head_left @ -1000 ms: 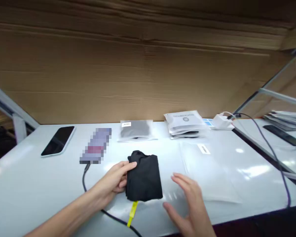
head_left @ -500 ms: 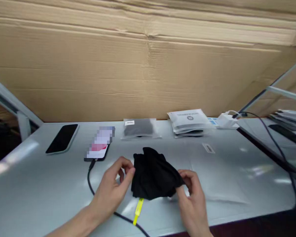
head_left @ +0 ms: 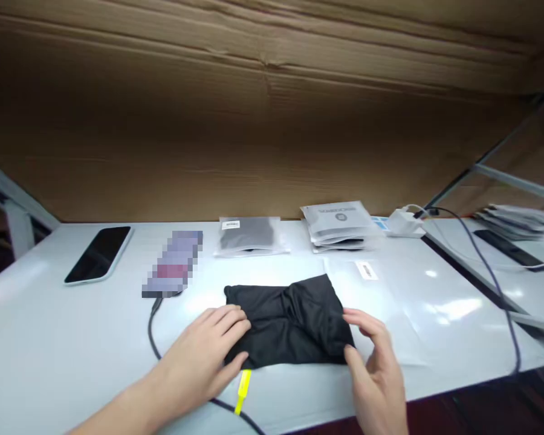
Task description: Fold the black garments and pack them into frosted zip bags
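Observation:
A folded black cloth (head_left: 290, 326) lies spread in a wide shape on the table in front of me. My left hand (head_left: 208, 350) rests on its left end, fingers stretched and lying flat over the fabric. At the right end, my right hand (head_left: 376, 368) touches the edge with fingertips and thumb, which stand apart from each other. A clear plastic bag (head_left: 394, 320) with a white barcode label (head_left: 367, 270) lies flat to the right, partly under my right hand. Below the cloth's left part, a yellow tag (head_left: 243, 389) is fixed on a black cable (head_left: 224, 406).
A dark phone (head_left: 98, 255) and a second phone (head_left: 174, 263) with a blurred screen lie at left, the latter plugged into the cable. Bagged dark cloth (head_left: 249, 234), stacked packets (head_left: 340, 223) and a white charger (head_left: 403, 222) line the back, before a cardboard wall (head_left: 263, 139).
The bunched cloth has been opened out flat and wider. My left hand has gone from a pinch at its side to lying on it; my right hand has shifted right with the edge.

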Demonstrator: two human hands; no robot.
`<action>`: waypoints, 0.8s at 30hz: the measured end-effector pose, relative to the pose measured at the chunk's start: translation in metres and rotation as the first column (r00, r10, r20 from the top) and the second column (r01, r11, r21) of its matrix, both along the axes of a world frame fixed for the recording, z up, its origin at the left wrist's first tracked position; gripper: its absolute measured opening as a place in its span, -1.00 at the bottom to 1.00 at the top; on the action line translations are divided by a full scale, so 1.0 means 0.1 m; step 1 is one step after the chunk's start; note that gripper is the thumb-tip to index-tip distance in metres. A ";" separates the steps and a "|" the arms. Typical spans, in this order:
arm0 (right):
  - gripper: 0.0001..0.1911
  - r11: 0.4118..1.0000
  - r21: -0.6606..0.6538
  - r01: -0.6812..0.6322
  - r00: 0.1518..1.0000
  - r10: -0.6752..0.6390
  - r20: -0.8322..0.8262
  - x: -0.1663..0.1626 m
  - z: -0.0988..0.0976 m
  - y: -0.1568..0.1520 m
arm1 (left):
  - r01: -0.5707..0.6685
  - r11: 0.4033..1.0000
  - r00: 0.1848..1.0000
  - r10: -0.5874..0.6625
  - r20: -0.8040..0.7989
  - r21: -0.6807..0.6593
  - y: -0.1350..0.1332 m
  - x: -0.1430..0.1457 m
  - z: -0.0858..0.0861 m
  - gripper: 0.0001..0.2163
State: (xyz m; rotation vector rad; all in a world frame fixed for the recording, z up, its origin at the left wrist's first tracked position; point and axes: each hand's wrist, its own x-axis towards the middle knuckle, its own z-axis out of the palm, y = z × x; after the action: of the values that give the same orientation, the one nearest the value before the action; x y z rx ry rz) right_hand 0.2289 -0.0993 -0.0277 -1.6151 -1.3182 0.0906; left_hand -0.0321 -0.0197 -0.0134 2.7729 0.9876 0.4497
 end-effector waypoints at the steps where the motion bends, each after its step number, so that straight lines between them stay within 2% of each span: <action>1: -0.74 0.998 0.019 -0.065 0.994 0.063 0.092 -0.05 0.02 0.06 | -0.007 1.000 1.000 0.007 -0.004 0.009 0.01 -0.07 0.00 -0.73; 4: -0.62 0.969 -0.068 -0.237 0.907 0.246 0.341 -0.16 0.06 0.24 | -0.025 1.000 0.999 0.025 -0.032 0.008 0.03 -0.25 0.02 -0.70; 6: -0.57 0.935 -0.179 -0.307 0.854 0.353 0.381 -0.18 0.08 0.35 | -0.062 0.998 0.997 0.061 -0.052 -0.004 0.03 -0.35 0.03 -0.70; 8: -0.64 0.919 -0.224 -0.325 0.853 0.387 0.349 -0.14 0.08 0.42 | -0.098 0.995 0.993 0.097 -0.061 -0.006 0.04 -0.41 0.04 -0.70; 10: -0.75 0.946 -0.200 -0.256 0.899 0.309 0.312 -0.02 0.08 0.45 | -0.105 0.994 0.993 0.104 -0.061 -0.004 0.05 -0.45 0.04 -0.70; 13: -0.87 0.986 -0.162 -0.029 0.967 0.069 0.245 0.27 0.06 0.44 | -0.091 0.996 0.994 0.091 -0.055 -0.004 0.07 -0.50 0.03 -0.70; 16: -0.68 0.976 -0.187 0.108 0.975 -0.067 0.213 0.53 0.04 0.34 | -0.108 0.994 0.992 0.107 -0.063 -0.002 0.09 -0.55 0.01 -0.69; 19: -0.52 0.970 -0.191 0.150 0.970 -0.107 0.218 0.66 0.04 0.20 | -0.106 0.994 0.991 0.107 -0.082 0.020 0.09 -0.58 -0.01 -0.66; 24: -0.61 0.960 -0.273 0.061 0.975 0.001 0.223 0.89 -0.05 0.14 | -0.126 0.992 0.989 0.128 -0.068 0.032 0.10 -0.54 -0.04 -0.59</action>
State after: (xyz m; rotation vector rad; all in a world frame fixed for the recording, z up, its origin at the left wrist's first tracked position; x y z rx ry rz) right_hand 0.3178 -0.0853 -0.0325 -1.9280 -1.5016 0.0824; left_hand -0.0864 -0.0101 -0.0171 2.7780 1.1873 0.3883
